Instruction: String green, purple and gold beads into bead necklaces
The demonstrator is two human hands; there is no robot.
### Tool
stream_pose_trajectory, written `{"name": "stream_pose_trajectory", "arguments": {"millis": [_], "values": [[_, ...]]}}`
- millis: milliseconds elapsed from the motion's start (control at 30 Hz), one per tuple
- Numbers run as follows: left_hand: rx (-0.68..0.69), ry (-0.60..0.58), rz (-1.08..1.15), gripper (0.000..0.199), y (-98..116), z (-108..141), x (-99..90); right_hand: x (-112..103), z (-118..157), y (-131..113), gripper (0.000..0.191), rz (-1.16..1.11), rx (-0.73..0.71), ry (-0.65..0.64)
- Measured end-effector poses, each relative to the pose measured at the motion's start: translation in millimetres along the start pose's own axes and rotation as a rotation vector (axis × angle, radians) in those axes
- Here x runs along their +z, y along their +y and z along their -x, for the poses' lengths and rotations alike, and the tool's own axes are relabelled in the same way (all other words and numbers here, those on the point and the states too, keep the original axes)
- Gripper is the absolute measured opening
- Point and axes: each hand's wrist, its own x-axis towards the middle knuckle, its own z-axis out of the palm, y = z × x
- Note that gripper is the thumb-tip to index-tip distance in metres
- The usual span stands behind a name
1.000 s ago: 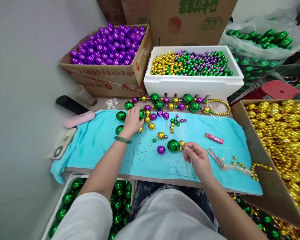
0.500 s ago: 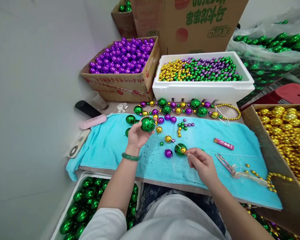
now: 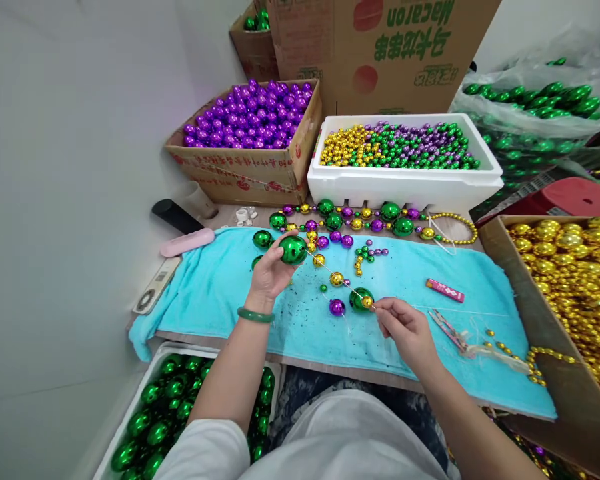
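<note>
A large shiny green bead [image 3: 293, 250] is gripped in the fingers of my left hand [image 3: 270, 275], raised over the blue towel. From it a thin white string [image 3: 325, 265] runs taut down to the right. My right hand [image 3: 405, 327] pinches the string just past a small gold bead [image 3: 367, 302]. Behind that gold bead lies another large green bead [image 3: 359, 298]. Close by on the towel are a purple bead [image 3: 337, 307], a gold bead [image 3: 337, 279] and a tiny green bead [image 3: 323, 288].
A finished-looking bead strand [image 3: 357, 225] lies along the back of the blue towel [image 3: 220, 287]. Snips [image 3: 449, 329] and a pink lighter [image 3: 445, 290] rest at right. Around stand a carton of purple beads [image 3: 240, 167], a white foam box [image 3: 405, 183] and a carton of gold beads [image 3: 540, 333].
My left hand has shifted slightly left and down with the green bead. The string stays stretched to my right hand, and the view has tilted a little.
</note>
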Motion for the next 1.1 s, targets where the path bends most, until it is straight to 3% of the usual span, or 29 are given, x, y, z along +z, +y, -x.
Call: {"name": "stream_pose_trajectory", "arguments": {"millis": [633, 900, 1100], "values": [[0.066, -0.065, -0.040, 0.055, 1, 6, -13.4, -10, 2, 5, 0.027, 0.049, -0.006, -0.023], [0.151, -0.143, -0.183, 0.066, 2, 15, -4.5, -22, 1, 9, 0.025, 0.064, -0.032, -0.014], [0.147, -0.317, -0.279, 0.071, -2, 25, 12.5, -20, -3, 20, 0.023, 0.051, -0.065, -0.060]]}}
